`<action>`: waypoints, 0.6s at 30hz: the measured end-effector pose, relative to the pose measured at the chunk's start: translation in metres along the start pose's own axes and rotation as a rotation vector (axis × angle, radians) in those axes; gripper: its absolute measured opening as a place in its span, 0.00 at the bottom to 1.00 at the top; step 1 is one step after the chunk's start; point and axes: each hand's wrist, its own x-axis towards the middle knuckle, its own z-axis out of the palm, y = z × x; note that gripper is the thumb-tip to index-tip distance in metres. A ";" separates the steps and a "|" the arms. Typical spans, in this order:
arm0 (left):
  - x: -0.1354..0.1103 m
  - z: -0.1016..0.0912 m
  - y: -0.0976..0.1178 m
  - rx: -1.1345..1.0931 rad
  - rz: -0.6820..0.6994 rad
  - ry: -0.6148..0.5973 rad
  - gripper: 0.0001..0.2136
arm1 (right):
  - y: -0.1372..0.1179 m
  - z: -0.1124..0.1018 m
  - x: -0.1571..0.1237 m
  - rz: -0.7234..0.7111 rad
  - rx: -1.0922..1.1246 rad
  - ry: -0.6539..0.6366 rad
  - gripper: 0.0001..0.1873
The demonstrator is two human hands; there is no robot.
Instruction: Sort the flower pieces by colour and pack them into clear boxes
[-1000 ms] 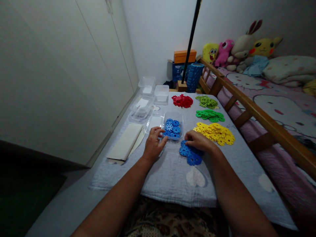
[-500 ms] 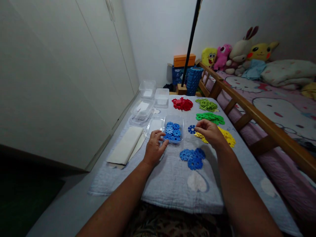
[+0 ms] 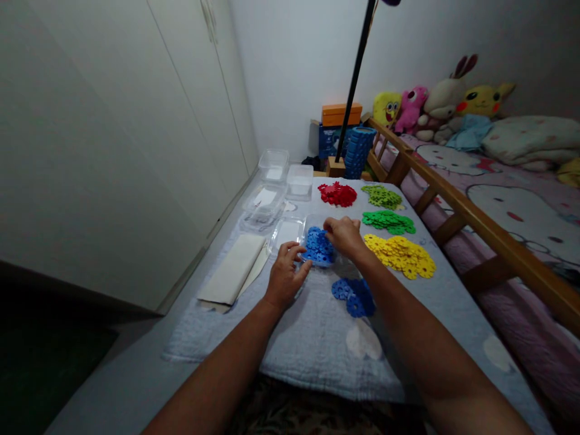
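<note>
The clear plastic box (image 3: 316, 220) holds several blue notched discs (image 3: 316, 243), and its lid lies open to the left (image 3: 287, 231). My left hand (image 3: 284, 273) steadies the box, thumb and fingers closed around its near left corner. Over the right side of the box is my right hand (image 3: 346, 235), pinching a blue notched disc mostly hidden by the fingertips. A small pile of blue discs (image 3: 356, 297) lies on the cloth below my right wrist.
Piles of red (image 3: 337, 194), lime (image 3: 382, 197), green (image 3: 388, 221) and yellow discs (image 3: 400, 255) lie beyond and to the right. Other clear boxes (image 3: 299, 181) stand at the back left. Folded beige paper (image 3: 235, 269) lies left. A wooden bed rail (image 3: 446, 205) runs along the right.
My right hand has moved left from above the yellow pile to the box, carrying a blue disc. My left hand stays at the box corner. The view has shifted slightly.
</note>
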 end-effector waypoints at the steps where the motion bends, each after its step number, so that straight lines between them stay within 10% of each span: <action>1: 0.000 0.000 0.000 -0.001 -0.001 0.000 0.10 | -0.001 0.001 0.000 -0.004 -0.031 -0.013 0.12; 12: -0.001 0.001 -0.001 0.005 0.007 0.009 0.10 | 0.021 -0.013 -0.024 0.079 0.061 0.137 0.10; 18: -0.001 0.000 0.001 0.001 -0.006 0.003 0.10 | 0.071 -0.023 -0.059 0.044 0.239 -0.147 0.05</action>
